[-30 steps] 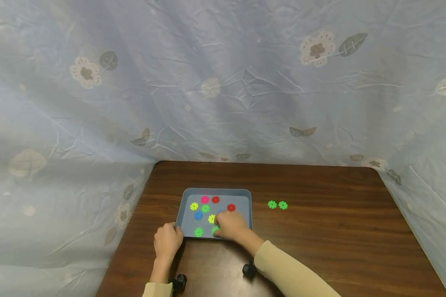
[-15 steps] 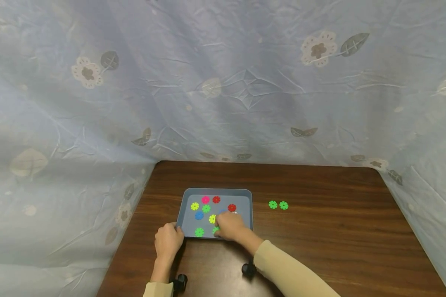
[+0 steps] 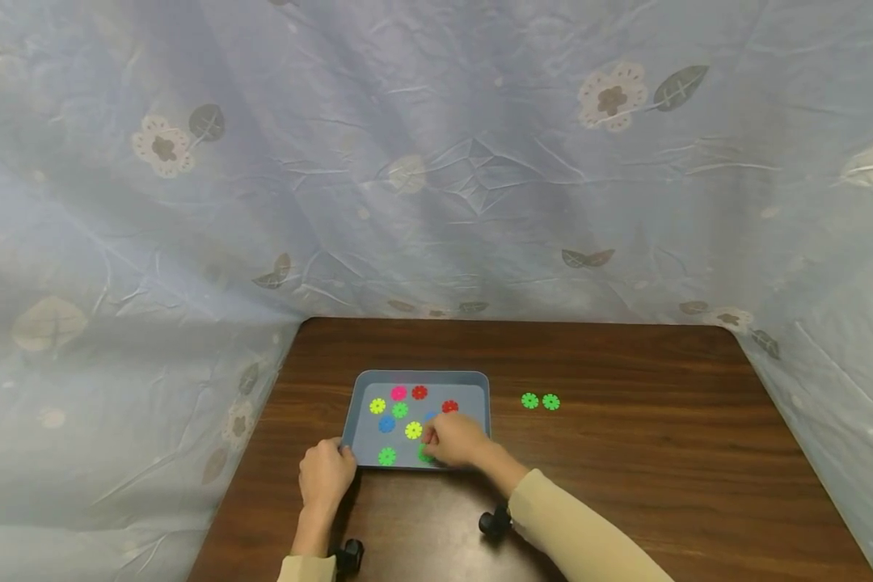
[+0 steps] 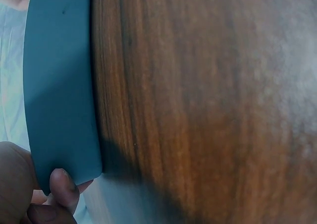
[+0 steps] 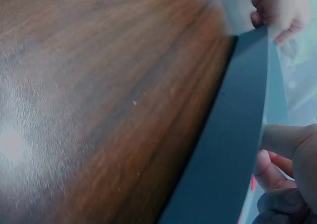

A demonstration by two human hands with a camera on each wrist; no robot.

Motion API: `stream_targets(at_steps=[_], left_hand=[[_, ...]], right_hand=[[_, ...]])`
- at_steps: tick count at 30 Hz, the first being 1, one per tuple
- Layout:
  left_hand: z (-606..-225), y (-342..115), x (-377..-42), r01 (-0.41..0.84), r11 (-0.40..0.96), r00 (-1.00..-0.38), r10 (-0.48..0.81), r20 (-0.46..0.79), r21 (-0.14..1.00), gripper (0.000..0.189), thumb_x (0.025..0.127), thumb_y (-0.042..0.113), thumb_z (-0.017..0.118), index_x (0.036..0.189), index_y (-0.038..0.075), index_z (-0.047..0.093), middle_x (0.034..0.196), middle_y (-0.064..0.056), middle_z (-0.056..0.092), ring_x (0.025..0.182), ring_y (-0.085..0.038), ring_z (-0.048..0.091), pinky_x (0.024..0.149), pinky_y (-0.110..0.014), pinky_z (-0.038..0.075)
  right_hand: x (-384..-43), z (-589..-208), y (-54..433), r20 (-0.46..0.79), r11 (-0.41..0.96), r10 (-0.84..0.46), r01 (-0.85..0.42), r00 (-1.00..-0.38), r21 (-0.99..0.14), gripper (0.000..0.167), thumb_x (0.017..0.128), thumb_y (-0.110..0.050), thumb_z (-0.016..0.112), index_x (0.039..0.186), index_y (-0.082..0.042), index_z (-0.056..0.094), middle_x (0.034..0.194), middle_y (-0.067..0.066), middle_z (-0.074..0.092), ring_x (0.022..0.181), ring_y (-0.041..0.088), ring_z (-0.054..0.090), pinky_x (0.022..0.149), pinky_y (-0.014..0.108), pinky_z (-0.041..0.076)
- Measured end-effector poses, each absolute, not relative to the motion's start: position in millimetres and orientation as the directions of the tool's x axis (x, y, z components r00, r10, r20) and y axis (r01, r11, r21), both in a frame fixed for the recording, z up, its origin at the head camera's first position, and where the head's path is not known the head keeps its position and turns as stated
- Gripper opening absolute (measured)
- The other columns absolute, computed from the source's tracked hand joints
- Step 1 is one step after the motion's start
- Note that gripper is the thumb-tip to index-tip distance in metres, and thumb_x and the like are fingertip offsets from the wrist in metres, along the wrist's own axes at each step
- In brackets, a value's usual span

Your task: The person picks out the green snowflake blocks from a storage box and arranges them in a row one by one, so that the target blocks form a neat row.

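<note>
A grey-blue tray (image 3: 364, 379) lies on the table, holding several flat notched snowflake discs in pink, red, yellow, green and blue. My left hand (image 3: 326, 475) grips the tray's near left corner; the left wrist view shows its thumb against the outer wall. My right hand (image 3: 457, 440) reaches over the tray's near side, fingers curled, pinching a green snowflake disc (image 3: 423, 454) at its edge. In the right wrist view the tray wall partly hides these fingertips. Near them lie a yellow disc (image 3: 413, 430) and a partly covered blue disc (image 3: 431, 417).
Two green discs, a left one (image 3: 529, 400) and a right one (image 3: 550, 402), lie side by side on the wooden table (image 3: 626, 461), right of the tray. A patterned cloth (image 3: 436, 202) hangs behind and around the table.
My right hand has shifted slightly to the right, and the green disc at its fingertips has moved a little with it. My left hand stays on the tray corner.
</note>
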State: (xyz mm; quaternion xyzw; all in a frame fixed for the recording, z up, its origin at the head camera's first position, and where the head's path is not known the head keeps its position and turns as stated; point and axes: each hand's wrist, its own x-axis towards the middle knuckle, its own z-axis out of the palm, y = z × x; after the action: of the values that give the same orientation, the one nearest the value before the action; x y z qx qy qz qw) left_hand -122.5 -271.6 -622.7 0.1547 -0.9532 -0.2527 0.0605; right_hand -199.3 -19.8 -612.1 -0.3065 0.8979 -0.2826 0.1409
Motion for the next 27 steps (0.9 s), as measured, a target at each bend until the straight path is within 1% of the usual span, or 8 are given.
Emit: stream_targets(at_steps=[3,5,8,10,12,16,22,27], left_hand=[[-623.5,-271.7,-122.2,-0.269,0.825,-0.943,-0.329,0.037,0.497,0.017,0.092,0.005,0.061,0.08,-0.001,0.071,0.068,-0.012,0.061,0.058,-0.024,0.047,0.048,-0.043,0.042],[-623.7,-271.4,-121.8,-0.271,0.825,-0.942,-0.333,0.04,0.496,0.02,0.092,0.005,0.061,0.074,0.002,0.067,0.065,-0.009,0.056,0.057,-0.023,0.044,0.047,-0.041,0.04],[-623.2,-270.8,-121.2,-0.261,0.822,-0.943,-0.329,0.048,0.505,0.032,0.093,0.005,0.06,0.062,0.009,0.051,0.058,-0.002,0.04,0.054,-0.02,0.036,0.045,-0.037,0.032],[-622.9,-270.1,-120.8,-0.254,0.822,-0.945,-0.324,0.052,0.509,0.039,0.093,0.005,0.059,0.059,0.013,0.041,0.057,0.0,0.03,0.053,-0.019,0.031,0.045,-0.035,0.028],[-622.7,-269.7,-120.8,-0.247,0.825,-0.946,-0.318,0.057,0.509,0.041,0.093,0.005,0.059,0.059,0.015,0.038,0.057,0.002,0.027,0.052,-0.018,0.029,0.045,-0.034,0.026],[-621.5,-270.1,-121.4,-0.25,0.827,-0.949,-0.313,0.044,0.503,0.039,0.093,0.004,0.058,0.06,0.013,0.041,0.057,0.0,0.03,0.053,-0.019,0.032,0.046,-0.035,0.029],[-620.6,-270.4,-121.3,-0.253,0.829,-0.95,-0.31,0.032,0.499,0.026,0.094,0.006,0.059,0.068,0.005,0.06,0.061,-0.007,0.049,0.057,-0.023,0.041,0.049,-0.04,0.037],[-620.5,-270.0,-121.4,-0.256,0.831,-0.952,-0.306,0.022,0.494,0.032,0.094,0.006,0.059,0.063,0.008,0.053,0.058,-0.005,0.044,0.056,-0.022,0.039,0.048,-0.039,0.035]], right_hand=[[-202.9,-607.5,-11.9,-0.041,0.646,-0.603,-0.457,-0.797,-0.612,0.006,0.09,-0.021,0.079,0.09,-0.016,0.075,0.074,-0.014,0.06,0.069,0.0,0.055,0.066,0.025,0.049],[-205.8,-602.1,-6.2,-0.026,0.654,-0.573,-0.438,-0.819,-0.617,0.006,0.092,-0.023,0.078,0.091,-0.017,0.075,0.076,-0.014,0.061,0.069,0.001,0.055,0.065,0.026,0.049],[-210.3,-591.7,3.6,-0.01,0.664,-0.521,-0.397,-0.854,-0.633,0.006,0.093,-0.025,0.077,0.092,-0.019,0.074,0.079,-0.014,0.063,0.068,0.002,0.056,0.061,0.028,0.048],[-213.6,-586.0,11.0,0.004,0.669,-0.485,-0.375,-0.874,-0.641,0.006,0.094,-0.026,0.077,0.092,-0.02,0.075,0.08,-0.014,0.065,0.066,0.003,0.055,0.058,0.028,0.046],[-216.6,-581.2,19.5,0.023,0.675,-0.448,-0.355,-0.894,-0.647,0.007,0.093,-0.027,0.076,0.093,-0.02,0.076,0.08,-0.013,0.065,0.063,0.004,0.055,0.056,0.029,0.045],[-222.7,-575.5,38.0,0.05,0.674,-0.373,-0.308,-0.926,-0.671,0.008,0.094,-0.027,0.076,0.096,-0.019,0.077,0.081,-0.012,0.065,0.059,0.008,0.054,0.054,0.03,0.044],[-229.0,-576.8,68.4,0.053,0.651,-0.257,-0.213,-0.965,-0.728,0.01,0.094,-0.027,0.076,0.098,-0.018,0.078,0.083,-0.009,0.068,0.071,0.01,0.061,0.061,0.033,0.049],[-234.1,-582.7,95.1,0.057,0.662,-0.181,-0.165,-0.982,-0.731,0.012,0.093,-0.029,0.075,0.098,-0.018,0.077,0.086,-0.007,0.069,0.075,0.012,0.061,0.063,0.034,0.048]])
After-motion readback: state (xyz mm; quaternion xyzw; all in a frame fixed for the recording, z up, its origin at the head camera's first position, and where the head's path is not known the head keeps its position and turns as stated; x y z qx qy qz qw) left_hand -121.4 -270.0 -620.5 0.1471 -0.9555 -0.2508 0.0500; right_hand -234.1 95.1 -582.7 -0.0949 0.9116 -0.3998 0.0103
